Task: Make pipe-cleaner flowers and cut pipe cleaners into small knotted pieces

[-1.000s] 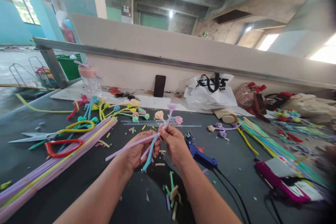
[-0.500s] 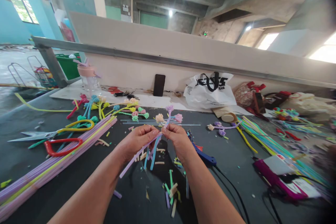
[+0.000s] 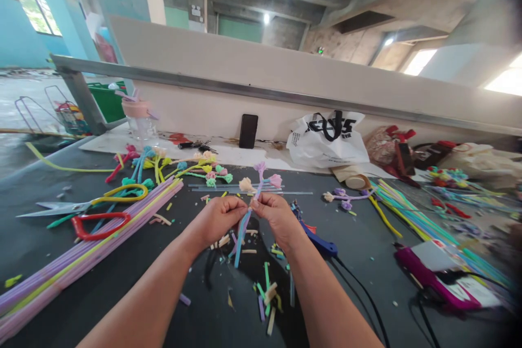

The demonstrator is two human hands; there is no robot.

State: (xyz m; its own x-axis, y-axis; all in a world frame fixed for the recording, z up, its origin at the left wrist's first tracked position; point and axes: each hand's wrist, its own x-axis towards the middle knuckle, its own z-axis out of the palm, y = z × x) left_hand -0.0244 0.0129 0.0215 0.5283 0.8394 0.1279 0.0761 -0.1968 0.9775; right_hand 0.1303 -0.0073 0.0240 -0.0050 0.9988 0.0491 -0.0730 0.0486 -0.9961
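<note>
We hold a flower sprig (image 3: 259, 189) upright at the centre, over the dark table (image 3: 204, 310). Its purple head (image 3: 260, 167), pink head (image 3: 275, 180) and cream head (image 3: 245, 184) stand above our fingers, and its blue and lilac stem ends (image 3: 241, 242) hang below. Our right hand (image 3: 275, 215) closes thumb against finger on the stem; our left hand (image 3: 222, 218), just beside it, is pinched shut at the stems too, though we cannot tell which strand it grips. Cut scraps (image 3: 267, 296) lie on the table between our forearms. Near our right forearm, which partly covers it, rests a blue glue gun (image 3: 320, 242). To our left, scissors (image 3: 87, 206) with a yellow and a red handle lie by a bundle of fuzzy stems (image 3: 122, 235). A phone (image 3: 248, 131) leans against the back panel (image 3: 196, 106).
</note>
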